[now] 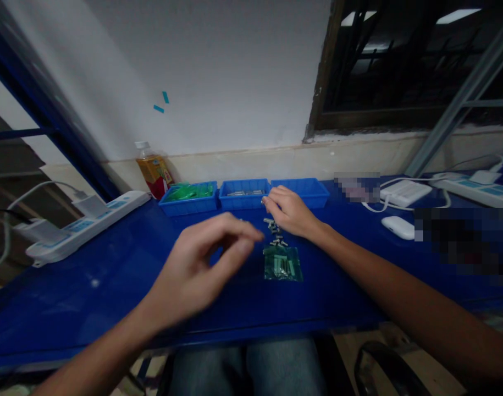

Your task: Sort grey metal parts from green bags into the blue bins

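Observation:
My left hand (210,258) hovers over the front of the blue table, slightly blurred. Its fingers curve toward the thumb in a closed loop, and nothing shows between the tips. In front of the middle blue bin, my right hand (290,212) is closed, with a small shiny metal piece (263,202) at its fingertips. Several small metal fittings (276,241) lie loose on the table between the hands. Just nearer to me lies a clear greenish plastic bag (283,264) with several metal parts inside.
Along the wall stand a blue bin (189,207) with green bags, a middle blue bin (241,202) with metal pieces and a right blue bin (313,197). A drink bottle (152,170), power strips (90,225) (482,187) with cables and a white case (398,227) are also on the table.

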Available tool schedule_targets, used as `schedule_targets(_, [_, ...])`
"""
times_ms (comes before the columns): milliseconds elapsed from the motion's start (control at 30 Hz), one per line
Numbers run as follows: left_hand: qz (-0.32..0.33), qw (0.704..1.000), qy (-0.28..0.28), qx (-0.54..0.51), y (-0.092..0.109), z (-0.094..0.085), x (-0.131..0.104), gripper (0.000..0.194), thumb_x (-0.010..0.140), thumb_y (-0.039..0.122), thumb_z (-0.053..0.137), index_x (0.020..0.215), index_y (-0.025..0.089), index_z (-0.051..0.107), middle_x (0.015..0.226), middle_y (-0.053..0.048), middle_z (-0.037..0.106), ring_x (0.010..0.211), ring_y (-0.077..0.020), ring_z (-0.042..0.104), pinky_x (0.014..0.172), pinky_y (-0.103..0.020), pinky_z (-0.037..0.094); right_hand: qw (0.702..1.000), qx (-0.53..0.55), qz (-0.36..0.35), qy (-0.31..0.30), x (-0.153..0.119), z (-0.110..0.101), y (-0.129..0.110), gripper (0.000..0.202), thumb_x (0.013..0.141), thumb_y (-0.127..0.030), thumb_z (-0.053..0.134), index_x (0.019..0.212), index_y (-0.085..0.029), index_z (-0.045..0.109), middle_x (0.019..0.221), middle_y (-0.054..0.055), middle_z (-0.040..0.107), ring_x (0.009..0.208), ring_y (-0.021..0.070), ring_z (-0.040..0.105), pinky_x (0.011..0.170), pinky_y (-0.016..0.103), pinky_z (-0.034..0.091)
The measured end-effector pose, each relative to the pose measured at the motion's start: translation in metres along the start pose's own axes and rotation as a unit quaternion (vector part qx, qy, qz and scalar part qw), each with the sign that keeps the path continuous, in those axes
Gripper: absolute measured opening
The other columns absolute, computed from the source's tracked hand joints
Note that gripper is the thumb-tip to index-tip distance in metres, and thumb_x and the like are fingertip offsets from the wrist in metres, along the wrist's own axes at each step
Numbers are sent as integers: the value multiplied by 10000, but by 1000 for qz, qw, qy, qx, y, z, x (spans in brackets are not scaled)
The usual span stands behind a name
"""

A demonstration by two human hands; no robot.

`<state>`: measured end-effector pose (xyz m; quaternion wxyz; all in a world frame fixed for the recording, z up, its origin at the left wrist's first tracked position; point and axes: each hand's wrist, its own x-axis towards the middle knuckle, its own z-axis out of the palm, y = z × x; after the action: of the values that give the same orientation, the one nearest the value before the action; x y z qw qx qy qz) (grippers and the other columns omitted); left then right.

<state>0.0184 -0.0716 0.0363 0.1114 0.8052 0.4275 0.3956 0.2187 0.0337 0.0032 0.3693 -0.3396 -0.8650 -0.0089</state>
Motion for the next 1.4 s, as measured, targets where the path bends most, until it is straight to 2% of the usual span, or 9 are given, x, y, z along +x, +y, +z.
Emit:
schedule_targets(167, [81, 995, -4, 55, -49, 33, 52, 328, 830, 245, 584, 1130, 128, 524, 944, -71, 641, 706, -130, 582, 646, -266, 481, 997, 71, 15, -16, 1, 3, -2, 379, 953, -290, 309, 608, -194, 434, 630, 11, 496, 654, 146, 471, 692, 312, 356])
schedule_targets(333, [99, 994, -7, 37, -55, 54, 62, 160, 860, 197, 512, 988, 132, 584, 841, -43, 662, 727, -127, 595, 689, -254, 466, 995, 92, 24, -15, 0, 7, 0, 381, 956, -312, 296, 613, -198, 414, 624, 5, 473, 629, 136, 466, 653, 291, 358])
schedule_targets(467, [50, 999, 6, -12, -57, 56, 54, 184, 883, 265, 492, 959, 144, 608, 822, -37, 669, 726, -137, 603, 685, -260, 462, 997, 73, 29, -15, -2, 8, -1, 358, 959, -309, 310, 669, -186, 481, 679, 24, 532, 690, 147, 503, 697, 298, 381])
schedule_targets(600, [-66, 990, 20, -127, -67, 59, 53, 288, 894, 379, 463, 913, 132, 610, 792, -46, 652, 690, -141, 594, 648, -256, 474, 999, 32, 18, 11, -5, 6, -3, 152, 891, -298, 484, 956, -174, 543, 814, 41, 574, 775, 170, 530, 724, 308, 397])
schedule_targets(800, [-106, 967, -57, -225, -69, 64, 60, 354, 904, 421, 425, 734, 147, 568, 651, -14, 582, 556, -102, 518, 531, -215, 425, 999, -3, -49, -4, -4, 1, -2, 107, 892, -210, 475, 944, -172, 561, 875, 63, 597, 824, 178, 542, 750, 310, 400])
schedule_targets(900, [-83, 979, -72, -170, -71, 66, 61, 386, 940, 399, 349, 799, 140, 598, 677, -26, 596, 591, -121, 544, 573, -240, 451, 999, -33, -27, 13, -3, -1, 9, 139, 903, -249, 472, 902, -165, 584, 848, 68, 603, 808, 186, 546, 743, 315, 397])
schedule_targets(1000, [27, 995, -96, -28, -76, 69, 58, 266, 929, 284, 402, 1041, 159, 608, 881, -59, 643, 793, -164, 595, 755, -310, 481, 992, -95, 59, 62, -3, -3, 29, 167, 887, -288, 501, 843, -171, 612, 828, 78, 612, 820, 211, 547, 745, 335, 393])
schedule_targets(1133, [152, 967, -165, 121, -76, 72, 54, 274, 896, 190, 460, 1131, 211, 597, 1010, -74, 608, 945, -195, 571, 859, -342, 461, 968, -172, 162, 79, -6, 0, 52, 180, 852, -311, 547, 777, -175, 639, 841, 100, 632, 852, 251, 540, 746, 369, 383])
schedule_targets(1400, [79, 982, -116, 124, -76, 71, 51, 117, 873, 238, 500, 873, 156, 584, 810, -47, 622, 763, -180, 559, 709, -297, 440, 959, -199, 192, 61, -7, 9, 43, 315, 898, -398, 469, 787, -188, 676, 879, 100, 655, 908, 270, 520, 749, 383, 348])
